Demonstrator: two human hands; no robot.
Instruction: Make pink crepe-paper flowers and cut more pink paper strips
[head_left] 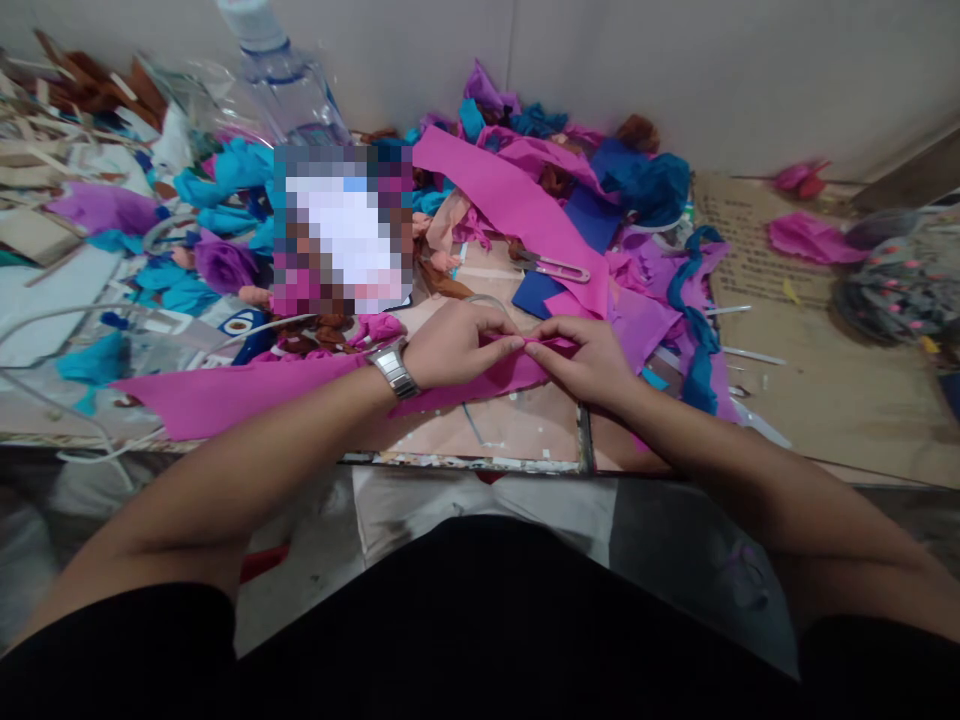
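A long strip of magenta crepe paper (255, 395) lies along the table's front, its left end loose. My left hand (457, 345), with a metal watch on the wrist, pinches the strip's upper edge between thumb and index finger. Close against it, my right hand (581, 355) pinches the same edge, the fingertips of both hands nearly touching. Just beyond the hands, a snap-off cutter (555, 267) rests on another wide pink crepe strip (517, 195). A dark blue paper piece (532, 293) lies beside the cutter.
A clear plastic bottle (292, 90) stands at the back left, behind a blurred-out patch. Teal, purple and brown crepe scraps (225, 190) cover the left and back. On the right are a cardboard sheet (787, 380) and a dark round container (892, 285). A white cable (45, 310) loops at left.
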